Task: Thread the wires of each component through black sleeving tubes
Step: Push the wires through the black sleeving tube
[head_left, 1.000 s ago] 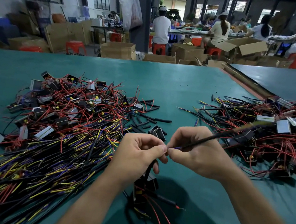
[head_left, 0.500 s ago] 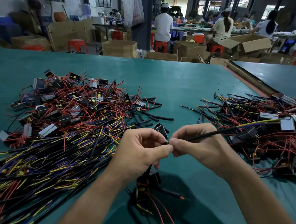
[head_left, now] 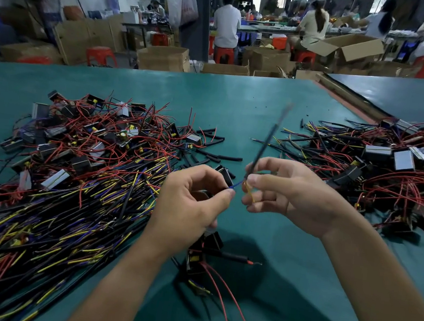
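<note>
- The left hand (head_left: 194, 206), centre frame, has its fingers curled, with thumb and forefinger pinching a blue wire (head_left: 235, 185) close to its tip. Gripping it that short likely keeps the end stiff enough to aim.
- The right hand (head_left: 290, 195), just beside it, pinches the lower end of a black tube (head_left: 264, 145) between thumb and forefinger, the other fingers loosely bent. The tube slants up and away, its far end blurred, so its mouth faces the wire tip.
- A yellow wire (head_left: 250, 192) curls at the right fingertips. Whether it is already in the tube cannot be told.
- The component (head_left: 197, 261) hangs under the left hand, low centre, apparently by its wires, with red leads trailing toward the bottom edge.
- The left pile (head_left: 69, 168) and right pile (head_left: 378, 177) lie well apart on the green worktop (head_left: 239, 104), probably separating done from undone. Which is which is unclear.
- Loose tubes (head_left: 215, 144) lie between them, within easy reach.
</note>
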`<state>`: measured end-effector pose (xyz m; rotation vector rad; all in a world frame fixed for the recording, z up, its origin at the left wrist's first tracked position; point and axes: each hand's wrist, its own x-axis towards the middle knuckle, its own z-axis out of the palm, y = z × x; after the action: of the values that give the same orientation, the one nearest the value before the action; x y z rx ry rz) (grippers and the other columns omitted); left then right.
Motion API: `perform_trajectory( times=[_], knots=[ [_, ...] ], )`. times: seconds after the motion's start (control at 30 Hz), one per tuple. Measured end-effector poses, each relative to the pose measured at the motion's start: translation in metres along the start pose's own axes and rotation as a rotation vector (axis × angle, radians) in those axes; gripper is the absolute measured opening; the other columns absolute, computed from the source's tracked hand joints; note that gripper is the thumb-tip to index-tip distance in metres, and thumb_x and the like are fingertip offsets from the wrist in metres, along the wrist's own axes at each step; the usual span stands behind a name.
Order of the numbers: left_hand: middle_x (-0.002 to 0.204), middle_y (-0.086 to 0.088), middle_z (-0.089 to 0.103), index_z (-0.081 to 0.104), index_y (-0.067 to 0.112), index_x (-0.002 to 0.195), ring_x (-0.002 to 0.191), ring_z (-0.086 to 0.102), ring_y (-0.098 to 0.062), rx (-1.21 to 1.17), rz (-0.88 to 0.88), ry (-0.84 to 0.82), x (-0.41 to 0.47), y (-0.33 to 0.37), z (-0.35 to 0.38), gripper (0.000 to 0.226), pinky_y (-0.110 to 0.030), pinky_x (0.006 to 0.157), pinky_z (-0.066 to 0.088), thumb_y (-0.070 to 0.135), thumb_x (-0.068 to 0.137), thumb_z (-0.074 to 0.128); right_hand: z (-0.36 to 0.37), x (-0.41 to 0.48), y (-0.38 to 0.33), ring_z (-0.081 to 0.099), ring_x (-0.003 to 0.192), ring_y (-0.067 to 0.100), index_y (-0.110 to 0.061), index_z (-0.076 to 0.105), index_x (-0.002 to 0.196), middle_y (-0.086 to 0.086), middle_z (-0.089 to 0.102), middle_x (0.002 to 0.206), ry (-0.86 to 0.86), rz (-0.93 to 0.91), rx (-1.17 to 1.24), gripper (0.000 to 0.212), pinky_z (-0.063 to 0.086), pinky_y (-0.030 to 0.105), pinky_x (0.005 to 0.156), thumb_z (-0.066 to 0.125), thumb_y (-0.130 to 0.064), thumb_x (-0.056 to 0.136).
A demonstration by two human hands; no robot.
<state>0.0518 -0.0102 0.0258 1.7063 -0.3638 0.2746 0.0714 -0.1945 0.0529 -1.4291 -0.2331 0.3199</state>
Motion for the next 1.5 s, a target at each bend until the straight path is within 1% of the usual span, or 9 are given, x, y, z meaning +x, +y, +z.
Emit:
perform_trajectory(
  times=[0.1,0.3,0.37,0.5,0.73,0.83,0.97,1.2,1.5],
  knots=[
    [0.060,-0.008,0.067,0.060,0.008,0.069,0.036,0.050,-0.017,-0.089,-0.060,0.030,0.002,-0.001,-0.001,0.019,-0.019,0.039,0.041,-0.001,0.082,0.071,0.000,0.002,0.001,0.064,0.058,0.017,-0.005,0.060,0.087,0.004,0.064,0.067,0.050,-0.058,-0.035,0.007,0.055,0.024,0.056,0.063,0.002,0.086],
    [0.057,0.000,0.065,0.058,0.008,0.070,0.037,0.050,-0.017,-0.077,-0.068,0.014,0.002,-0.002,-0.001,0.020,-0.020,0.039,0.040,-0.002,0.082,0.070,0.006,0.005,0.010,0.062,0.056,0.017,-0.004,0.060,0.092,0.006,0.063,0.067,0.022,0.012,-0.064,0.008,0.055,0.026,0.055,0.063,0.002,0.088],
    [0.058,-0.001,0.066,0.059,0.009,0.070,0.037,0.050,-0.017,-0.060,-0.065,-0.003,0.002,-0.003,-0.001,0.021,-0.021,0.040,0.042,-0.003,0.081,0.071,0.007,0.007,0.013,0.062,0.056,0.017,-0.004,0.062,0.093,0.007,0.064,0.071,0.012,0.078,-0.101,0.003,0.055,0.026,0.056,0.064,-0.006,0.090],
    [0.061,-0.003,0.069,0.060,0.005,0.070,0.037,0.049,-0.016,-0.071,-0.064,-0.087,0.000,0.000,0.001,0.019,-0.023,0.041,0.044,-0.007,0.080,0.070,0.007,0.008,0.016,0.061,0.056,0.013,-0.008,0.068,0.080,0.005,0.064,0.070,-0.036,0.159,-0.170,0.023,0.054,0.024,0.055,0.061,-0.025,0.094],
    [0.067,-0.020,0.069,0.066,0.013,0.065,0.037,0.051,-0.016,-0.126,-0.161,-0.125,-0.001,0.007,-0.002,0.023,-0.015,0.038,0.037,-0.003,0.080,0.071,0.008,0.010,0.017,0.053,0.053,0.016,-0.006,0.064,0.082,0.009,0.062,0.065,0.012,-0.017,-0.158,0.012,0.050,0.022,0.055,0.067,-0.016,0.088],
    [0.072,-0.012,0.073,0.073,0.017,0.068,0.041,0.054,-0.014,-0.173,-0.278,-0.183,0.000,0.011,-0.005,0.012,-0.016,0.038,0.036,0.018,0.080,0.075,0.008,0.007,0.012,0.053,0.056,0.018,-0.006,0.061,0.078,0.007,0.062,0.065,0.016,-0.126,-0.098,0.018,0.049,0.022,0.055,0.071,-0.021,0.079],
    [0.071,-0.010,0.071,0.074,0.017,0.067,0.043,0.054,-0.015,-0.270,-0.411,-0.254,0.001,0.014,-0.009,0.023,-0.019,0.041,0.036,0.039,0.074,0.075,0.011,0.005,0.009,0.052,0.056,0.018,-0.007,0.061,0.077,0.006,0.062,0.066,-0.003,-0.188,-0.079,0.019,0.049,0.022,0.054,0.072,-0.022,0.072],
    [0.068,-0.008,0.069,0.075,0.013,0.069,0.053,0.054,-0.015,-0.329,-0.488,-0.378,0.000,0.014,-0.010,0.033,-0.020,0.052,0.045,0.040,0.080,0.061,0.011,0.002,0.008,0.050,0.054,0.017,-0.006,0.064,0.077,0.001,0.063,0.061,-0.019,-0.243,-0.087,0.016,0.048,0.022,0.054,0.074,-0.016,0.070],
    [0.064,-0.003,0.064,0.074,0.017,0.069,0.049,0.054,-0.011,-0.337,-0.434,-0.366,0.000,0.011,-0.012,0.017,-0.020,0.048,0.043,0.028,0.078,0.065,0.012,0.001,0.007,0.051,0.053,0.017,-0.004,0.065,0.077,0.002,0.062,0.062,-0.022,-0.265,-0.127,0.018,0.048,0.023,0.054,0.075,-0.017,0.069]
  ],
)
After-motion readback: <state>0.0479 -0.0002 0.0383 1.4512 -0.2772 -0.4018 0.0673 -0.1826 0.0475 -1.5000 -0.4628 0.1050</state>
